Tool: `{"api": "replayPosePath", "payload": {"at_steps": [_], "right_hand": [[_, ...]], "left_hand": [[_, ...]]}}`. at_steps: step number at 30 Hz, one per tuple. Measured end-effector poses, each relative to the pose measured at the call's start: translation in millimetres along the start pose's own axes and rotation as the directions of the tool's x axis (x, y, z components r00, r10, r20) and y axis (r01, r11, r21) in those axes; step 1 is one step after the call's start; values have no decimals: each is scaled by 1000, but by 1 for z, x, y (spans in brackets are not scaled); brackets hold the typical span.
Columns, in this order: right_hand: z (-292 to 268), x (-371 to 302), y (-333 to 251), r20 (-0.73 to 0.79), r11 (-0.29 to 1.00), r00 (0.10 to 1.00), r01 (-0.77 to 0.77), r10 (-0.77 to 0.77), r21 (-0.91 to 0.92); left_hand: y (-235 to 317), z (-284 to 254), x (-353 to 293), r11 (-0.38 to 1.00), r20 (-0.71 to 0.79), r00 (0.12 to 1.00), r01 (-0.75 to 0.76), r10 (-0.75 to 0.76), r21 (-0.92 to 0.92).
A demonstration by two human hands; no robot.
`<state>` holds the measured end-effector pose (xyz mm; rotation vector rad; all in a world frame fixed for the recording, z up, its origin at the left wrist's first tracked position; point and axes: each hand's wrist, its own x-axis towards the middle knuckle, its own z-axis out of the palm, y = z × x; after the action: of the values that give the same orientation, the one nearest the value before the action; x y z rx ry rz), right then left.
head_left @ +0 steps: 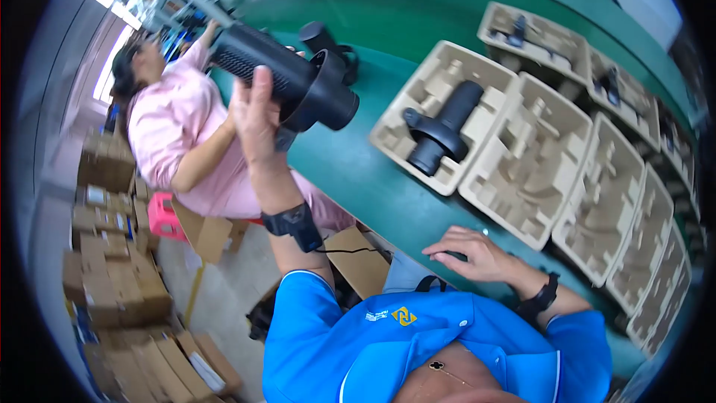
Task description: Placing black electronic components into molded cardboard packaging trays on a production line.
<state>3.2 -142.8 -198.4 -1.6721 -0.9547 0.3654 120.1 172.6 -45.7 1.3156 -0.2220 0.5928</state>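
Observation:
My left hand [256,119] is raised over the left part of the green table [350,172]. It grips a black appliance part [283,78] with a perforated cylindrical body and a wide collar, thumb on the near side, the other fingers mostly hidden behind. Just beyond stands another black cylindrical part [319,36], partly covered by the held one. By the table's near edge, my right hand [473,252] hovers or rests with fingers stretched and slightly bent, gripping nothing that I can see. A similar black part [445,127] lies in the nearest beige moulded tray [394,128].
More moulded trays [477,192] run in a row to the right. Behind them, further trays [488,26] hold small black parts. A co-worker in pink [175,123] sits at the left, close to my left hand. Cardboard boxes [119,276] and a pink stool [165,216] stand on the floor.

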Motion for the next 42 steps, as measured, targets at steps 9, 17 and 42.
{"api": "replayPosePath", "payload": {"at_steps": [9, 17, 42], "right_hand": [[0, -8, 18, -43, 995, 994, 100, -99, 13], [-1, -1, -8, 50, 999, 998, 30, -27, -42], [1, 3, -15, -4, 999, 1000, -3, 2, -51]], "left_hand": [[11, 161, -24, 973, 629, 749, 224, -209, 56], [-66, 212, -49, 898, 897, 405, -305, -177, 315], [-69, 141, -109, 436, 780, 600, -663, -178, 609]]}}
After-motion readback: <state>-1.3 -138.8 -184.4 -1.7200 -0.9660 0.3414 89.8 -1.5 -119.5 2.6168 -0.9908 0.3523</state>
